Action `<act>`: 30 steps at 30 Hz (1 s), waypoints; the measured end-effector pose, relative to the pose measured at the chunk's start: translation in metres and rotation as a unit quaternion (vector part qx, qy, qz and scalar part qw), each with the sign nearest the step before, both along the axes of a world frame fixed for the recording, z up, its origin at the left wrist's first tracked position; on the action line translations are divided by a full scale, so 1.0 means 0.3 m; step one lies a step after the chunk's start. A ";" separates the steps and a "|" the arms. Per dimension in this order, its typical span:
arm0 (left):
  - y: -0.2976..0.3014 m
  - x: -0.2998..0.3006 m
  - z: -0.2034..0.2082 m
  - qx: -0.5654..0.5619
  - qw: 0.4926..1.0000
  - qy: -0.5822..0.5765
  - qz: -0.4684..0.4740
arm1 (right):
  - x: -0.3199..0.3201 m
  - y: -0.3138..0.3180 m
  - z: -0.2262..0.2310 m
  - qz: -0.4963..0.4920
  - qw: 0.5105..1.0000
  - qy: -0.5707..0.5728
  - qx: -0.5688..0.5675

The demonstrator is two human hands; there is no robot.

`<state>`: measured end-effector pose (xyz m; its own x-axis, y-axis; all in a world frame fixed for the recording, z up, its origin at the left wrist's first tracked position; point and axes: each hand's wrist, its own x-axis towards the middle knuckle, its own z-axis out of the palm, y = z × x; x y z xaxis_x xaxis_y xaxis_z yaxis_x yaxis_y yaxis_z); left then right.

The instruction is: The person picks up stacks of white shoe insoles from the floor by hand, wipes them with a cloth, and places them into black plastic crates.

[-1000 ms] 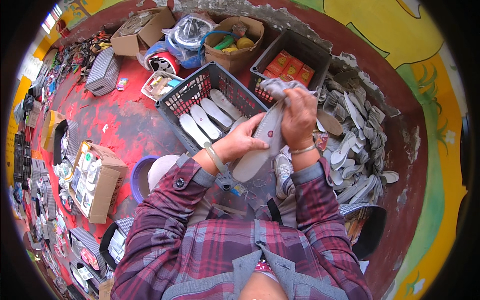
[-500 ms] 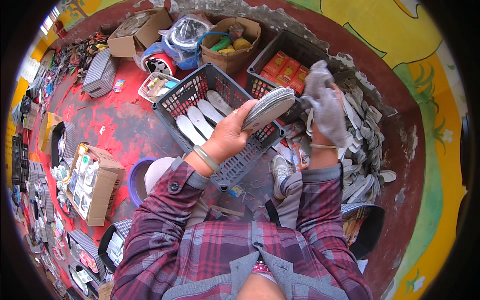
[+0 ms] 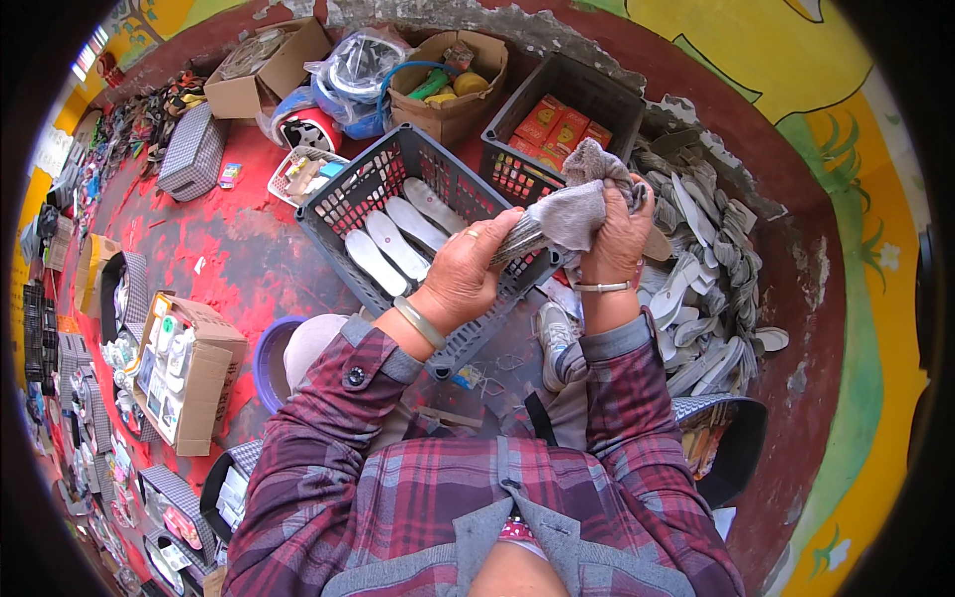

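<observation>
My left hand (image 3: 460, 271) is closed round one end of a stack of shoe insoles (image 3: 519, 239), held edge-up above the crate. In my right hand (image 3: 619, 237) a grey-brown cloth (image 3: 577, 215) is bunched, and it lies over the far end of the stack, hiding that end. Below them stands a dark grey plastic crate (image 3: 463, 340) with a row of white insoles (image 3: 390, 243) lying inside. A large heap of loose insoles (image 3: 701, 289) spreads beside my right arm.
A second black crate (image 3: 622, 111) with orange-red boxes (image 3: 557, 127) stands behind. At the back are a paper bag (image 3: 448, 114) and a cardboard box (image 3: 267, 75). A purple basin (image 3: 274, 363) and an open carton (image 3: 199, 373) stand at left, a black bin (image 3: 736, 448) at right.
My right hand has brought the cloth down and left onto the insole stack. The stack has turned from showing its flat face to lying under the cloth, with my left hand slightly lower.
</observation>
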<state>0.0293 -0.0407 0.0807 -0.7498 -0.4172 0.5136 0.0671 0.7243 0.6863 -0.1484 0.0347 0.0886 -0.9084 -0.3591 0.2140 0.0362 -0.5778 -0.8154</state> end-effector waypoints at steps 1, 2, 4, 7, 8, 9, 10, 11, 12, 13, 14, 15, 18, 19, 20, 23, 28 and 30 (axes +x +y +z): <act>-0.001 -0.007 -0.010 0.000 1.000 0.025 -0.003 | -0.020 0.004 -0.004 -0.003 1.000 -0.012 -0.013; -0.005 -0.007 -0.020 -0.003 0.999 0.047 -0.001 | -0.038 0.004 -0.011 -0.001 0.999 -0.027 -0.028; -0.007 -0.004 -0.022 0.015 0.996 0.085 0.005 | -0.115 0.025 -0.040 -0.004 0.996 -0.065 -0.055; -0.012 0.001 -0.011 0.044 0.991 0.125 0.022 | -0.223 0.105 -0.028 0.086 0.971 -0.203 -0.095; -0.022 0.003 -0.015 0.032 0.991 0.130 0.030 | -0.240 0.114 -0.011 0.141 0.955 -0.220 -0.138; -0.029 0.003 -0.016 0.020 0.990 0.136 0.039 | -0.245 0.132 -0.006 0.153 0.952 -0.238 -0.121; -0.032 0.002 -0.013 0.020 0.990 0.135 0.043 | -0.242 0.136 -0.007 0.157 0.966 -0.176 -0.109; -0.036 0.003 -0.017 0.012 0.991 0.128 0.045 | -0.200 0.126 0.028 0.160 0.975 -0.116 -0.096; -0.038 0.001 -0.020 0.005 0.991 0.123 0.045 | -0.149 0.118 0.067 0.176 0.976 -0.099 -0.086; -0.040 -0.002 -0.024 -0.003 0.992 0.117 0.045 | -0.090 0.104 0.104 0.193 0.975 -0.082 -0.076; -0.040 0.000 -0.028 -0.004 0.993 0.108 0.041 | -0.022 0.091 0.137 0.203 0.977 -0.035 -0.061; -0.037 -0.004 -0.028 -0.006 0.994 0.100 0.033 | 0.004 0.067 0.112 0.201 0.977 0.017 -0.075; -0.037 -0.003 -0.026 0.015 0.996 0.084 0.011 | 0.047 0.066 0.096 0.185 0.964 0.186 0.049; -0.037 -0.003 -0.025 0.026 0.996 0.080 0.003 | 0.036 0.072 0.093 0.162 0.962 0.207 0.076; -0.034 0.000 -0.026 0.068 0.995 0.074 -0.023 | 0.034 0.072 0.092 0.139 0.959 0.227 0.102; -0.014 -0.002 -0.026 0.198 0.973 0.055 -0.108 | 0.034 0.054 0.110 0.131 0.981 0.143 0.001; -0.006 -0.001 -0.044 0.394 0.898 0.050 -0.191 | -0.014 0.054 0.067 0.067 0.997 0.035 -0.035; -0.012 0.000 -0.034 0.514 0.830 0.079 -0.199 | -0.101 0.070 0.038 0.100 0.987 -0.069 -0.103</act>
